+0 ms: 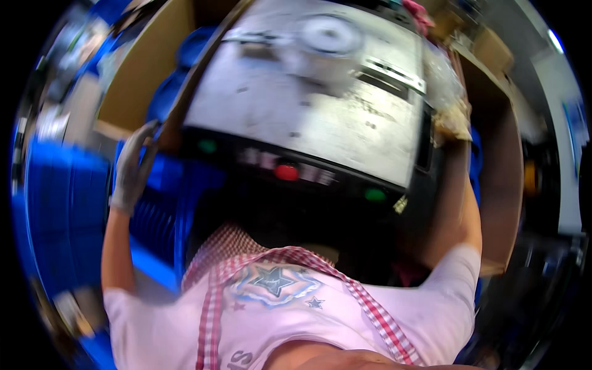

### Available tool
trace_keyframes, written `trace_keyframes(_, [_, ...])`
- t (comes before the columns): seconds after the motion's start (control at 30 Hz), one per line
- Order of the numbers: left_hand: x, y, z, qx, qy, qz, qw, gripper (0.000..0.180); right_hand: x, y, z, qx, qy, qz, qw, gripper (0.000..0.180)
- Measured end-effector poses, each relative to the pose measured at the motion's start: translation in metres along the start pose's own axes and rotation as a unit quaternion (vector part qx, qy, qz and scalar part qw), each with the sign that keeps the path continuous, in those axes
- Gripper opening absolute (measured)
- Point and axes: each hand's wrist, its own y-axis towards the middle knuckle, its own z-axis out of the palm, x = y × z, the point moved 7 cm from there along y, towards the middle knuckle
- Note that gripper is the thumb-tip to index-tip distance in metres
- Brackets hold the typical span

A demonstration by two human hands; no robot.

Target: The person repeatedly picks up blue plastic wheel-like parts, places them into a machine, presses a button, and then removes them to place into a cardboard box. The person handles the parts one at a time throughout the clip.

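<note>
My left hand [131,172], in a pale glove, is raised at the near edge of a cardboard box [132,80] on the left. Its fingers stretch upward, with the thumb apart, and no held thing shows. My right hand [453,121], in a cream glove, is at the inner edge of another cardboard box [501,185] on the right. Motion blur smears its fingers, and a clear plastic bag [443,77] seems to lie just beyond it. Between my arms stands a metal-topped machine [259,117] with a round white fixture [330,34].
On the machine's dark front are a red button [287,172] and two green buttons [207,146]. Blue round-edged pieces [169,95] lie in the left box. Stacked blue crates [65,216] stand at the far left. A pink cloth [419,15] is at the machine's far right corner.
</note>
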Motion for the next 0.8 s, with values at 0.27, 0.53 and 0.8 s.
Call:
trace_keyframes(0.27, [0.077, 0.076, -0.016, 0.039, 0.025, 0.058, 0.997, 0.032, -0.025, -0.085, -0.068, -0.118, 0.011, 0.083, 0.989, 0.040])
trace_keyframes(0.53, [0.172, 0.230, 0.117, 0.183, 0.270, 0.019, 0.945, 0.061, -0.076, -0.250, -0.134, -0.241, 0.231, 0.248, 0.910, 0.055])
trace_keyframes(0.8, [0.155, 0.282, 0.226, 0.245, 0.255, 0.117, 0.928, 0.059, 0.074, -0.399, -0.213, -0.379, 0.252, 0.329, 0.828, 0.048])
